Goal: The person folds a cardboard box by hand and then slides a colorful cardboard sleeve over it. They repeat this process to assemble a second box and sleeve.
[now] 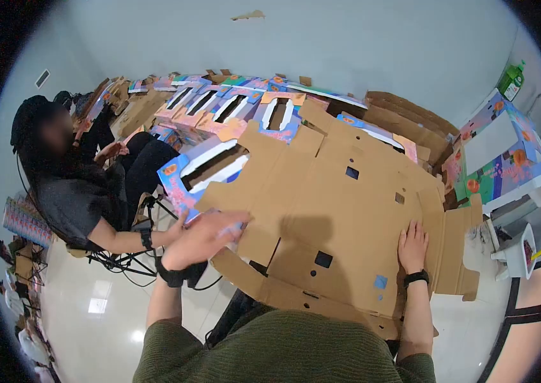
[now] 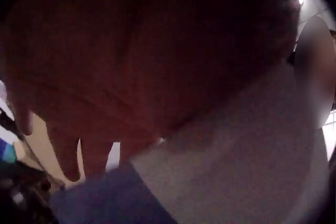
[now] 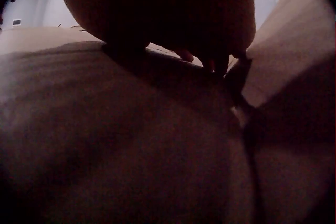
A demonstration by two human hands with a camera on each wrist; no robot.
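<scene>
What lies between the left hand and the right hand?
From left hand to right hand, the head view shows flattened cardboard with a narrow slit and a dark shadow, otherwise bare.

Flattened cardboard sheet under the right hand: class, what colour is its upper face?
The cardboard sheet is brown; the head view shows it best.

Floor (image 1: pixel 114 290): glossy pale tile, light reflected at left. On it, black metal-framed chair (image 1: pixel 125 260). Support under broad, flattened brown cardboard sheet with square cut-outs (image 1: pixel 366 210): hidden. Right hand (image 1: pixel 413 247) flat on sheet.
</scene>
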